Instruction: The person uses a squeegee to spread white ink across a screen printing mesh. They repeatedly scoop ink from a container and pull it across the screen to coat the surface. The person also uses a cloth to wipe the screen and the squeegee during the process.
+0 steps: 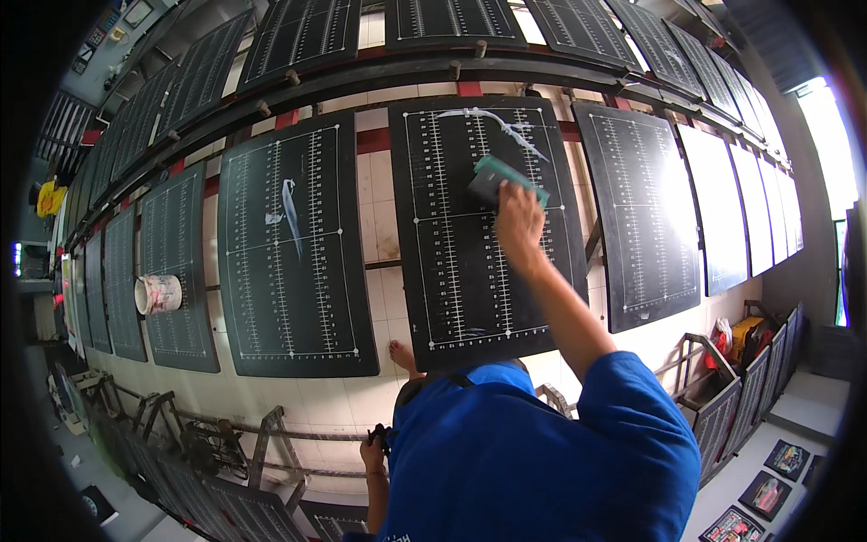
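In front of me lies a black board (488,289) printed with white ruler-like scales and a border. My right hand (521,221) grips a flat green rectangular pad (488,181) against its upper middle, arm stretched out; the pad's exact kind is unclear. A whitish wet smear (497,117) curves across the board's far end, beyond the pad. My left hand (373,452) hangs low by my left side, its fingers closed on a small dark object (383,437) I cannot make out.
To the left, a similar board (293,271) carries a pale streak. Farther left a smeared white bucket (158,294) stands on another board. More printed boards line the dark rack rails (397,70) beyond and to the right (641,217). Metal frames (271,443) stand behind me.
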Available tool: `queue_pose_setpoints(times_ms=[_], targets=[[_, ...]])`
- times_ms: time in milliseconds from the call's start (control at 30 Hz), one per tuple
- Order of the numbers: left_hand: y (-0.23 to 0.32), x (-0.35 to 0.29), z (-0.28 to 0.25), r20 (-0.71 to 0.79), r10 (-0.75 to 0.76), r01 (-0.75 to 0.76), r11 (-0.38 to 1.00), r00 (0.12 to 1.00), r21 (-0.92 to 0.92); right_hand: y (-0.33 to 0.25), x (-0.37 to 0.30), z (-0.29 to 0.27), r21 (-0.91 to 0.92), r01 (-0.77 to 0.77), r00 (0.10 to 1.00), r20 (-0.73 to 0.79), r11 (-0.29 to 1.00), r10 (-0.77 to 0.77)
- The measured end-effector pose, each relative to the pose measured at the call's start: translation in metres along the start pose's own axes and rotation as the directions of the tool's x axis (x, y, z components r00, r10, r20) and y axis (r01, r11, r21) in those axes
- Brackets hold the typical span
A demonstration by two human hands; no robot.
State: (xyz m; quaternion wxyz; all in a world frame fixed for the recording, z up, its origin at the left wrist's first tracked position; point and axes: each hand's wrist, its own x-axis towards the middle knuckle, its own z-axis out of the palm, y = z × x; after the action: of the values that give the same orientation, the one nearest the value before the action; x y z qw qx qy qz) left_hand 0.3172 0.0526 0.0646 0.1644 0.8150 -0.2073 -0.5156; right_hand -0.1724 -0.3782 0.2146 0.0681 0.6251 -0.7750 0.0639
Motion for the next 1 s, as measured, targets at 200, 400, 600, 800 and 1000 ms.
queue_pose_setpoints(times_ms=[200,400,600,800,1000], targets=[[0.024,0.023,0.003,-0.012,-0.003,0.0,0.981,1.0,-0.193,-0.049,-0.027,-0.011,0.234,0.299,0.95,0.015,0.925,-0.311],[0.035,0.004,0.001,-0.073,0.008,-0.025,0.97,0.997,-0.241,-0.049,0.116,0.034,0.136,0.536,0.841,-0.18,0.833,-0.511],[0.02,-0.046,0.009,-0.143,-0.112,0.092,0.986,0.983,-0.139,-0.006,0.215,0.032,0.157,0.629,0.776,-0.066,0.761,-0.627],[0.003,-0.062,0.016,-0.123,-0.125,0.139,0.984,0.984,0.108,0.063,0.219,0.025,0.226,0.582,0.808,-0.06,0.781,-0.586],[0.018,-0.043,0.006,-0.137,-0.037,0.046,0.997,0.99,0.061,0.115,0.168,0.007,0.179,0.442,0.897,-0.068,0.879,-0.437]])
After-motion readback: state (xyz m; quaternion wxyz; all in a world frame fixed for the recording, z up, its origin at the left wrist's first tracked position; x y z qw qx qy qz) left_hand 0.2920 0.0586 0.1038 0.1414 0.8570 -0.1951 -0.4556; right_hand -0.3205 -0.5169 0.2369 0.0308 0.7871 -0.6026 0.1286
